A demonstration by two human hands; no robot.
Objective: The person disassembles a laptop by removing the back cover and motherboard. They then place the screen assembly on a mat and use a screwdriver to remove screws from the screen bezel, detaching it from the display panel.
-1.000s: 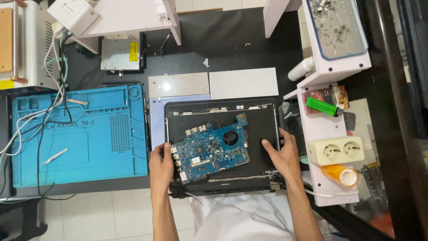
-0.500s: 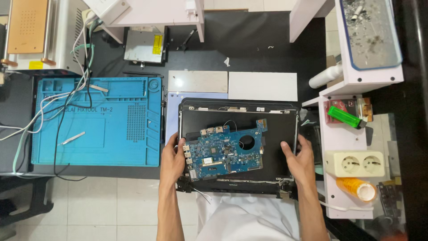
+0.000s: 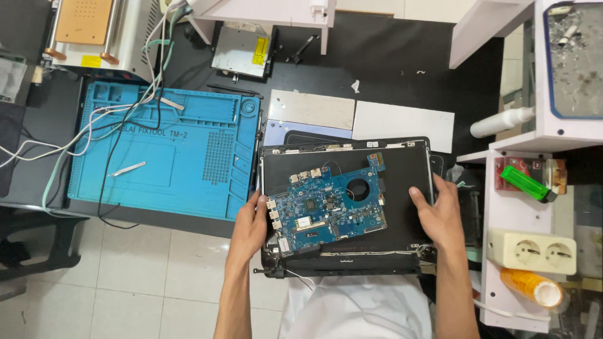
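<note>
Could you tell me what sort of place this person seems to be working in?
Probably an electronics repair bench: an opened laptop with its blue circuit board bare, a blue repair mat with tweezers, and both hands on the laptop.

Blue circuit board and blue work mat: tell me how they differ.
The blue circuit board is small, tilted and studded with chips, with a round hole. The blue work mat is much larger, lies square on the black table, and carries cables and tweezers. The left hand touches the board only. Both are blue.
</note>
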